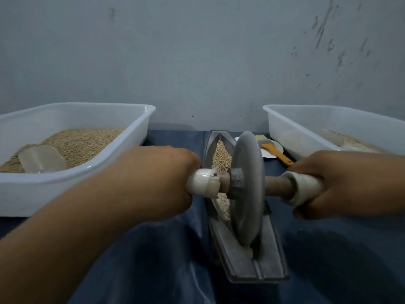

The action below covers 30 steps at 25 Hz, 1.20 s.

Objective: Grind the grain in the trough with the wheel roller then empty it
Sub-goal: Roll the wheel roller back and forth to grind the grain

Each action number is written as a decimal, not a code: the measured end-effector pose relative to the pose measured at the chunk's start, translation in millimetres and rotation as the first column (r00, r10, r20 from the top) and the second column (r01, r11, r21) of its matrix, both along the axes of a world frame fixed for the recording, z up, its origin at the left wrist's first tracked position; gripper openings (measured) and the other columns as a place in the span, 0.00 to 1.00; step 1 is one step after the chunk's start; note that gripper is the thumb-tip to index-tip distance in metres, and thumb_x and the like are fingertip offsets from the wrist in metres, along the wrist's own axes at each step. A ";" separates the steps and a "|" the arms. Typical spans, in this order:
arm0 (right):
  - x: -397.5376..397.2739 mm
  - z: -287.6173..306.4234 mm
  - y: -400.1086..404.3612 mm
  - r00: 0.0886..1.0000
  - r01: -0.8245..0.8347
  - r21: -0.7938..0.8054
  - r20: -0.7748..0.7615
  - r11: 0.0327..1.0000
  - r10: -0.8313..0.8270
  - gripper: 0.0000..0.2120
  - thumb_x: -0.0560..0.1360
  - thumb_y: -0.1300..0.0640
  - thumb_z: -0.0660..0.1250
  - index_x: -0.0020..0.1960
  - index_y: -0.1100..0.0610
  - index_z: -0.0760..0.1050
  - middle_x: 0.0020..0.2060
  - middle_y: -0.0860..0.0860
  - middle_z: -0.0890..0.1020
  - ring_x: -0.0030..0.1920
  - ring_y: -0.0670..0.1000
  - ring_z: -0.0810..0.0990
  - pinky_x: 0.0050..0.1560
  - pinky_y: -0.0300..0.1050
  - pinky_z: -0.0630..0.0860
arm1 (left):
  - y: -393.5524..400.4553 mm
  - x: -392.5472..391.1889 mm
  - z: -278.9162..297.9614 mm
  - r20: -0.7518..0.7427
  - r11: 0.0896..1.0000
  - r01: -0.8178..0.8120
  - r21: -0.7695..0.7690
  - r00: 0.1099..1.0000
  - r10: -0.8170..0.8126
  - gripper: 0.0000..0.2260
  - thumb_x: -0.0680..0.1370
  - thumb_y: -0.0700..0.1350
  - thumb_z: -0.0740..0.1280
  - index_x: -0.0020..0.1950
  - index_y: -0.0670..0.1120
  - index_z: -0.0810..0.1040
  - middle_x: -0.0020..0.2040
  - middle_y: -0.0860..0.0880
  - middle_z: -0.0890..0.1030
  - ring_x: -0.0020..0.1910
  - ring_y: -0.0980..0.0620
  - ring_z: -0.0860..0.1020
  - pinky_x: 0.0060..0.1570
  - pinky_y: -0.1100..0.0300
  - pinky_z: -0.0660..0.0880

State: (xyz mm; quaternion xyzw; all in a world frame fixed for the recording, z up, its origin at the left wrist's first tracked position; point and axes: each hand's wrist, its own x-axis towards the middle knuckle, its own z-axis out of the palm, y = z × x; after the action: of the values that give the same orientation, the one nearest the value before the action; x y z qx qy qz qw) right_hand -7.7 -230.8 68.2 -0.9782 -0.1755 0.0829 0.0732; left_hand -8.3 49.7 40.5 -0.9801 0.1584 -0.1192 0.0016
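Both hands are gripping the wheel roller (247,189), w/ the left hand (157,183) wrapping its fingers (194,160) round the taped left handle end and the right hand (341,183) curling its fingers (302,212) round the wrapped right handle end; fingers are pressing together on each side, not spreading. The roller's grey disc is standing upright on edge inside the trough (247,255), approx. at the mid-to-near part of the channel, axle running left-right across it. The trough is lying lengthwise, pointing away from the person, on the blue-covered surface (153,260) btw. the two tubs. The grain (221,154) is sitting in the trough's groove, mostly at the far end behind the disc, w/ some more showing under the left side of the axle. On the left, a white tub (72,185) is holding loose grain and a clear scoop (42,159) lying on top. On the right, another white tub (324,119) is holding some grain too, contents partly cut off. Just beside it, a brush (274,149) w/ orange handle is resting across a small white plate (268,153). A grey scuffed wall (197,51) is standing behind everything.
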 end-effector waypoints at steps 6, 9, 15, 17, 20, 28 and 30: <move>23.5 -22.3 16.7 0.951 0.096 0.071 0.286 0.993 -0.112 0.13 0.62 0.40 0.72 0.43 0.43 0.76 0.37 0.44 0.82 0.37 0.46 0.80 0.37 0.47 0.76 | -10.8 19.5 -13.5 0.229 0.998 -0.051 0.030 0.972 0.043 0.07 0.72 0.49 0.66 0.41 0.54 0.67 0.34 0.55 0.73 0.34 0.55 0.73 0.35 0.58 0.69; 44.2 -42.7 30.6 0.825 0.194 0.046 0.532 0.980 -0.188 0.08 0.72 0.48 0.69 0.51 0.46 0.76 0.47 0.48 0.82 0.49 0.56 0.80 0.44 0.46 0.75 | -13.2 39.9 -22.2 0.326 0.995 -0.095 0.017 0.942 0.085 0.06 0.76 0.49 0.64 0.46 0.53 0.67 0.41 0.53 0.75 0.39 0.50 0.73 0.38 0.57 0.67; 21.7 -14.8 9.8 0.987 0.030 0.023 0.154 0.999 -0.033 0.11 0.62 0.43 0.73 0.43 0.39 0.76 0.36 0.42 0.81 0.36 0.43 0.79 0.37 0.44 0.76 | -6.7 17.5 -12.1 0.142 1.000 -0.010 0.013 0.990 0.008 0.09 0.73 0.49 0.65 0.40 0.56 0.65 0.37 0.54 0.74 0.36 0.55 0.74 0.39 0.57 0.73; 3.4 -2.0 3.1 0.999 -0.040 0.040 -0.008 0.998 0.040 0.21 0.55 0.35 0.70 0.47 0.34 0.75 0.37 0.36 0.81 0.36 0.39 0.80 0.35 0.40 0.76 | -2.8 2.6 -4.6 0.119 0.999 0.024 0.021 0.993 -0.027 0.08 0.70 0.50 0.66 0.39 0.56 0.67 0.33 0.56 0.74 0.33 0.59 0.73 0.34 0.60 0.72; -1.8 2.0 3.3 0.997 -0.066 0.037 -0.026 0.997 0.067 0.25 0.53 0.32 0.68 0.49 0.34 0.76 0.36 0.37 0.81 0.34 0.39 0.80 0.31 0.36 0.73 | -2.8 -1.0 -3.2 0.113 0.999 0.048 0.013 0.992 -0.049 0.07 0.68 0.52 0.67 0.42 0.57 0.70 0.33 0.57 0.75 0.34 0.60 0.74 0.36 0.59 0.74; 48.5 -39.7 35.7 0.790 0.168 -0.032 0.603 0.985 -0.115 0.05 0.73 0.50 0.67 0.47 0.48 0.74 0.44 0.47 0.80 0.46 0.55 0.79 0.40 0.45 0.70 | -12.7 40.0 -23.3 0.259 0.994 -0.110 -0.002 0.960 0.107 0.06 0.77 0.50 0.63 0.47 0.53 0.66 0.45 0.52 0.77 0.42 0.49 0.75 0.38 0.57 0.67; 42.4 -32.1 26.9 0.862 0.117 -0.054 0.501 0.992 -0.075 0.06 0.71 0.49 0.68 0.43 0.47 0.72 0.40 0.45 0.78 0.41 0.51 0.78 0.37 0.44 0.69 | -10.5 34.2 -22.6 0.247 0.996 -0.083 0.008 0.966 0.079 0.08 0.76 0.50 0.63 0.45 0.55 0.64 0.41 0.54 0.74 0.38 0.52 0.73 0.38 0.57 0.67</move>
State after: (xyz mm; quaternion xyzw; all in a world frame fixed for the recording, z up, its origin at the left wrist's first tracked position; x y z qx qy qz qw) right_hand 34.7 -203.9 36.1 -0.9762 -0.1359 -0.1687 -0.0108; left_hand 25.9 39.1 17.9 -0.9634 0.1179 -0.2382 0.0353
